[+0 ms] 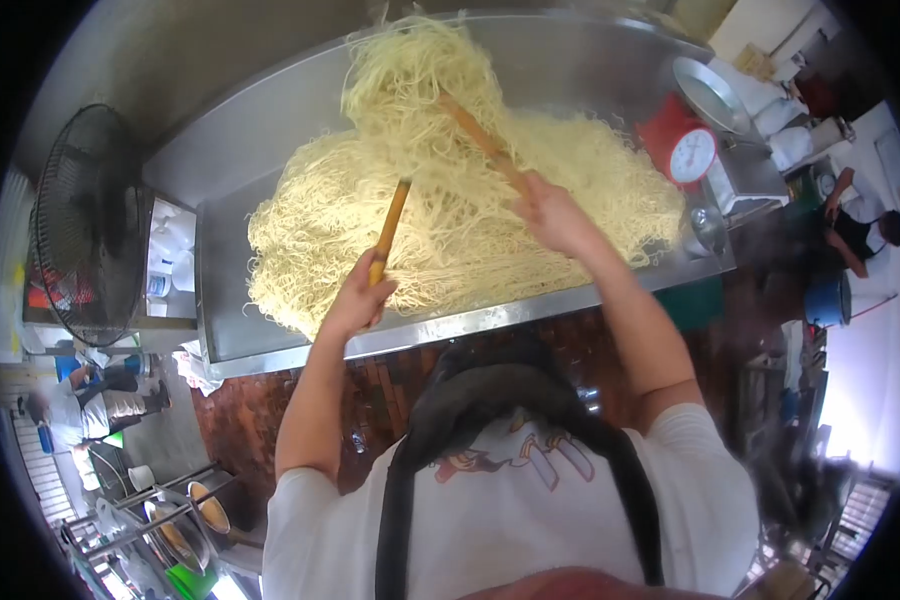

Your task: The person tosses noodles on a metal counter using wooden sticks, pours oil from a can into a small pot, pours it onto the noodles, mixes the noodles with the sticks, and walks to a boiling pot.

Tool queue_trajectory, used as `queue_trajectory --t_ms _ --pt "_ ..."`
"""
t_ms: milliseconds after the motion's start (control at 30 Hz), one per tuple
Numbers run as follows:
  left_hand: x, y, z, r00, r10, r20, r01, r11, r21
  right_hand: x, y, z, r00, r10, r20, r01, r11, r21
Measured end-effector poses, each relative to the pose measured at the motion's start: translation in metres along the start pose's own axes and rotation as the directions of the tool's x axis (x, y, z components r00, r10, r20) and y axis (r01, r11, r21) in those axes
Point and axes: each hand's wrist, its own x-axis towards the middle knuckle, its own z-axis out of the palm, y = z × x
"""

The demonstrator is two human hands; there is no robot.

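A large heap of pale yellow noodles (440, 250) lies in a wide metal tray (232, 215). My left hand (358, 300) is closed round a wooden stick (394, 215), whose far end meets the noodles. In my right hand (550, 212) is a second wooden stick (482, 140), angled up to the left. Its far end goes into a raised clump of noodles (425, 75) at the back of the heap, so the tip is hidden. Both hands are above the heap, my right one farther forward.
A red dial scale (692, 155) with a metal pan (710, 95) stands at the tray's right end. A metal bowl (707, 230) sits near the right corner. On the left is a black fan (85, 225). Other people (90, 405) are at both sides, one far right (860, 225).
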Motion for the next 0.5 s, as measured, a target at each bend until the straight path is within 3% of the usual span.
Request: queue_trajectory --t_ms 33,67,100,167,200,233,267,300,333,367,400,433,467,500 --pt "-0.014 -0.005 -0.019 0.998 -0.067 0.018 0.065 0.992 0.106 -0.007 0.041 -0.01 0.98 -0.171 -0.1 0.17 0.985 -0.016" --pt "-0.035 -0.01 -0.038 0.99 -0.137 0.025 0.129 0.97 0.206 -0.034 0.055 -0.041 0.999 -0.044 -0.002 0.043 0.994 -0.098" --pt "-0.061 -0.014 -0.053 0.976 -0.215 0.009 0.207 0.948 0.241 -0.063 0.084 -0.066 0.999 -0.053 0.013 0.054 0.973 -0.225" --pt "-0.104 -0.02 -0.071 0.94 -0.34 -0.003 0.327 0.901 0.286 -0.127 0.115 -0.117 0.989 0.096 0.111 -0.062 0.96 -0.273" --pt "-0.113 -0.02 -0.072 0.923 -0.386 0.001 0.368 0.88 0.301 -0.15 0.129 -0.132 0.985 0.096 0.14 -0.062 0.972 -0.225" --pt "-0.109 -0.015 -0.061 0.909 -0.417 0.006 0.397 0.871 0.29 -0.158 0.141 -0.138 0.954 0.239 0.18 -0.202 0.958 -0.204" --pt "-0.103 -0.007 -0.044 0.896 -0.445 0.008 0.425 0.86 0.281 -0.151 0.168 -0.125 0.97 0.19 0.152 -0.163 0.971 -0.175" --pt "-0.08 -0.014 -0.023 0.919 -0.395 0.001 0.366 0.854 0.37 -0.133 0.213 -0.094 0.984 0.136 0.118 -0.117 0.982 -0.148" --pt "-0.038 -0.09 -0.013 0.975 0.183 0.123 -0.22 0.767 0.603 -0.097 0.281 -0.046 0.994 0.079 0.076 -0.055 0.959 -0.277" --pt "-0.007 -0.052 0.026 0.989 -0.144 0.043 0.106 0.872 0.477 -0.06 0.273 -0.014 0.995 0.097 -0.007 -0.097 0.985 -0.143" --pt "0.049 -0.078 0.053 0.998 -0.015 0.058 -0.021 0.818 0.575 -0.006 0.305 0.029 1.0 -0.006 0.023 0.011 0.975 -0.223" --pt "0.099 -0.08 0.082 0.998 0.03 0.052 -0.053 0.838 0.544 0.035 0.262 0.036 0.995 0.094 0.045 -0.086 0.986 -0.141" --pt "0.167 -0.119 0.105 0.931 0.364 0.04 -0.303 0.703 0.643 0.076 0.26 0.054 0.998 0.053 -0.043 -0.056 0.995 -0.083" --pt "0.165 -0.042 0.125 0.994 0.081 0.067 -0.103 0.882 0.46 0.087 0.226 0.044 0.996 0.086 -0.01 -0.085 0.995 0.058"
